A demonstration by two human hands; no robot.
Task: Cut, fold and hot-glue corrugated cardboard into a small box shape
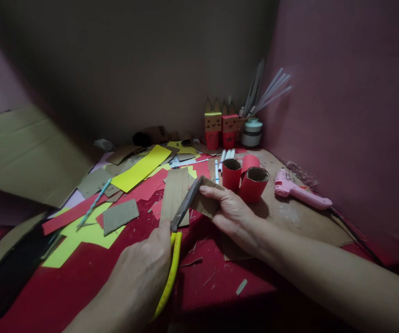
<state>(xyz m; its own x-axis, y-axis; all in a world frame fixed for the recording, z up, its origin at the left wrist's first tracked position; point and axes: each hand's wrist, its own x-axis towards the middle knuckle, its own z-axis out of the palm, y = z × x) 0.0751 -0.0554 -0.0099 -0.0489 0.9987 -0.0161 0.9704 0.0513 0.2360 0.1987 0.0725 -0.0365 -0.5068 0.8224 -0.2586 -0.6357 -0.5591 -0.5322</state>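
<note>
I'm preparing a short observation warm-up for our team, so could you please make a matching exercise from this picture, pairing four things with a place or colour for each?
Things
1. Scissors
2. Cardboard piece at the scissor blades
3. Glue gun
4. Pot holding long sticks

Descriptions
A. Pink
B. In the right hand
C. Pale with a dark band
D. In the left hand

Pairs: 1-D; 2-B; 3-A; 4-C

Single head-worn view faces forward and down across tabletop [213, 289] to back wall [171, 69]; left hand [144, 261] and right hand [236, 212] at close range.
</note>
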